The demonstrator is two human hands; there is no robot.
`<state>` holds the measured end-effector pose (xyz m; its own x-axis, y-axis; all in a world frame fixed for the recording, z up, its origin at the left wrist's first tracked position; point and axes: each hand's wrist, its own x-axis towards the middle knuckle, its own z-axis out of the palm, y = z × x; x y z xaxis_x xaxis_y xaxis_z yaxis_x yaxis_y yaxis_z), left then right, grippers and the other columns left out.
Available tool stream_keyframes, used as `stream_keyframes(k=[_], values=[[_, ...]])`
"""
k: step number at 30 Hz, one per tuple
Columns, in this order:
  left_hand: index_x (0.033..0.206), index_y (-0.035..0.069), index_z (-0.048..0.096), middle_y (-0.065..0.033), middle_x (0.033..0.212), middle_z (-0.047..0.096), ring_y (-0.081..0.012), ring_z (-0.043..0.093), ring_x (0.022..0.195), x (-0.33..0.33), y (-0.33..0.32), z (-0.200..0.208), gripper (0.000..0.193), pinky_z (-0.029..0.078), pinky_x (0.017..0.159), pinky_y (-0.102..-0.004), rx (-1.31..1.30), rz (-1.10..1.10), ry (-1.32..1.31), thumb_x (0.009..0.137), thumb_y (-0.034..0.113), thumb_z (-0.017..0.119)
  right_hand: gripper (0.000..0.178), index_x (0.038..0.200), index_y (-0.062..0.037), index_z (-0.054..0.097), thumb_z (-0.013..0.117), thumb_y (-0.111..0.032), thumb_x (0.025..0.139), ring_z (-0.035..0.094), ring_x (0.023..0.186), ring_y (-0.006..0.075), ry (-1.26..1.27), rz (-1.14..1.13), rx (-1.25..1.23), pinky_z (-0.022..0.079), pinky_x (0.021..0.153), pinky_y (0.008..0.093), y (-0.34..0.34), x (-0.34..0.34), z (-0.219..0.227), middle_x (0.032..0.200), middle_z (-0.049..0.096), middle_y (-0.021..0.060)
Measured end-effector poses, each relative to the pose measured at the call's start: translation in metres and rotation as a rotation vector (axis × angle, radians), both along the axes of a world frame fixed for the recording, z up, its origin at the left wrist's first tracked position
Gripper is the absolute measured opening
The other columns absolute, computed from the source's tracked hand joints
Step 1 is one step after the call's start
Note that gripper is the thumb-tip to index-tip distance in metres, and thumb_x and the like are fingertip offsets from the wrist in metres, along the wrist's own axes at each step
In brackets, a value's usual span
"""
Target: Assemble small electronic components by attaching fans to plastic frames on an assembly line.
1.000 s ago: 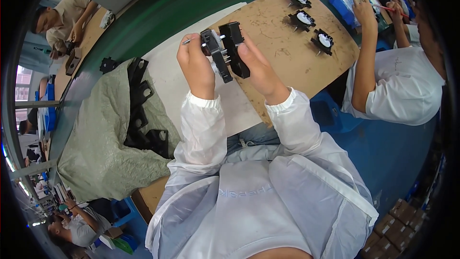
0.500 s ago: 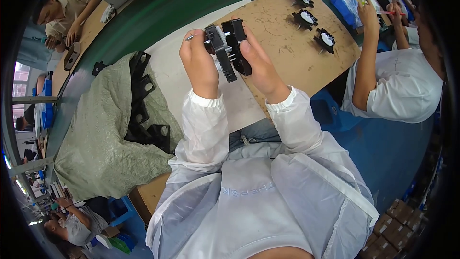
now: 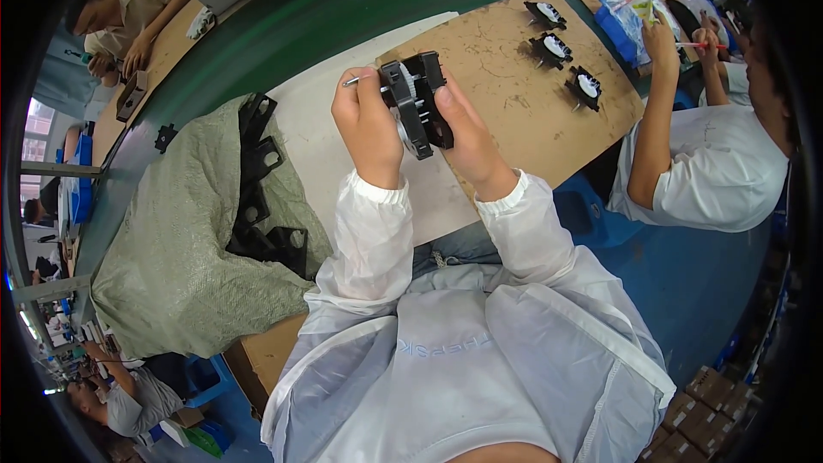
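Head view, upper centre of the frame: left hand (image 3: 370, 133) is curled round the outer side of a black plastic frame (image 3: 415, 127) with a white toothed gear (image 3: 406, 75) and pale pins, holding it fast. A thin silvery metal shaft (image 3: 352, 81) pokes out leftward past the fingers; I'd guess the grip leaves it room. Right hand (image 3: 473, 144) pinches a black box-like plastic shell (image 3: 426, 66), thumb on the near side, other fingers mostly hidden. From my end the two pieces stand face to face, slightly tilted, pins in the gap, probably turned so the pinned side meets the shell squarely. Can't tell whether they touch.

Upper right: three black assemblies with white discs (image 3: 551, 50) sit in a row on a brown flat board (image 3: 506, 124), spaced apart, likely so the shafts don't knock. Pale flat sheet (image 3: 321, 94) lies at centre, left of the board. Left side: greenish woven sack (image 3: 176, 240), its mouth gaping rightward on black moulded plastic pieces (image 3: 255, 159), presumably kept within the left arm's reach. Small black part (image 3: 165, 138) is just beside the sack, on the dark green bench (image 3: 283, 30). Far upper right, I log a co-worker's hand (image 3: 658, 39) separately.
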<state>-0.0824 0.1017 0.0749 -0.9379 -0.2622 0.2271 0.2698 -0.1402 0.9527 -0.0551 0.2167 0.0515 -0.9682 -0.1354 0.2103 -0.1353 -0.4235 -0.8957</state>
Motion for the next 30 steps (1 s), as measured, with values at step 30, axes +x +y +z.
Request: stream_keyframes(k=[30], values=[[0.102,0.002,0.057,-0.0042,0.086,0.058,-0.0111,0.049,0.076,0.014,-0.036,-0.013,0.025,0.042,0.073,-0.0229,0.002,0.112,0.035,0.101,0.023,0.043,0.058,0.152,0.0039,0.024,0.033,-0.031,0.108,0.045,0.132,0.0266,0.232,0.054,0.402,0.035,0.109,0.0353,-0.032,-0.003,0.017,0.147,0.042,0.0203]])
